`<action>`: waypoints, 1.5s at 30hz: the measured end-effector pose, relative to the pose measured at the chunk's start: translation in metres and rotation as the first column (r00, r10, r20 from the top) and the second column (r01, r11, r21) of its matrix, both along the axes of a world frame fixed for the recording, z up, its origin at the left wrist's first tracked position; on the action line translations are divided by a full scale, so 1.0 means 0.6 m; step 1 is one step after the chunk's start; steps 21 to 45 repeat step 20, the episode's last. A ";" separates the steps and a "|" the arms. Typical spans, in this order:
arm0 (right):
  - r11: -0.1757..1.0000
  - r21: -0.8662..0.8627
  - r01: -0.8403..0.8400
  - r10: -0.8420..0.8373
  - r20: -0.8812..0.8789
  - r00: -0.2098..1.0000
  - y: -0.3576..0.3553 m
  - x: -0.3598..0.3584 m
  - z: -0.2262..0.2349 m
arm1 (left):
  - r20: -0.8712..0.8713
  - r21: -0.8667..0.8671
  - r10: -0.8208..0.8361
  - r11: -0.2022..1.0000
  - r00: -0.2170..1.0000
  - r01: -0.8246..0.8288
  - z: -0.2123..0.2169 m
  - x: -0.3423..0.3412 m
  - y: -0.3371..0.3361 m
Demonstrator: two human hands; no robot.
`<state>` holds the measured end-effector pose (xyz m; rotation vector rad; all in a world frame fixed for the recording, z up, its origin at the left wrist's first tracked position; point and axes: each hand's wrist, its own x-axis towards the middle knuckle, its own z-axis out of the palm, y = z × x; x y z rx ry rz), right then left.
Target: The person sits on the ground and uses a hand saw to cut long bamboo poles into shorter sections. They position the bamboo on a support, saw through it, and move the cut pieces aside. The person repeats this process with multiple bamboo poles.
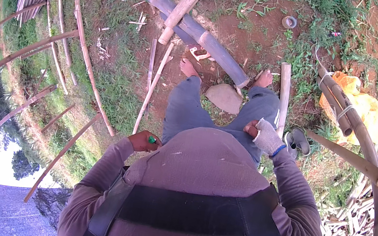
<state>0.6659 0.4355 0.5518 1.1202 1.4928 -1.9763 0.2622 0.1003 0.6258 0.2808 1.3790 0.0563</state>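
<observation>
My left hand [143, 142] is bare and held at my left hip, its fingers closed round a small green object [151, 140] that looks like a lighter. On my right hand [266, 137] is a whitish knit glove with bare fingertips. That hand is curled closed above my right thigh, and whatever it may hold is hidden. Ahead of my knees lies a thick dark bamboo pole [205, 38], running slantwise across the ground. A paler bamboo pole [188, 6] rests across it. Between my feet, partly beneath the dark pole, is a tool with a pale, orange-edged handle [201, 53].
A flat stone [223, 97] sits between my legs. Thin bamboo strips [154, 86] and an upright-looking pole [283, 91] flank me. To the right are slippers [300, 140], tied poles [336, 101], an orange sack [373, 117] and cut bamboo pieces [349, 224]. A tape roll [289, 22] lies ahead.
</observation>
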 end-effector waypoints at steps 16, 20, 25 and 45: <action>0.327 0.943 -0.057 -0.702 0.283 0.654 -0.058 -0.072 -0.962 | -0.429 0.844 0.723 0.534 0.541 -0.045 -0.770 -0.375 0.328; 0.354 0.932 0.073 -0.802 0.262 0.537 -0.114 -0.018 -1.052 | -0.348 0.866 0.657 0.499 0.668 -0.040 -0.827 -0.338 0.366; 0.354 0.932 0.073 -0.802 0.262 0.537 -0.114 -0.018 -1.052 | -0.348 0.866 0.657 0.499 0.668 -0.040 -0.827 -0.338 0.366; 0.354 0.932 0.073 -0.802 0.262 0.537 -0.114 -0.018 -1.052 | -0.348 0.866 0.657 0.499 0.668 -0.040 -0.827 -0.338 0.366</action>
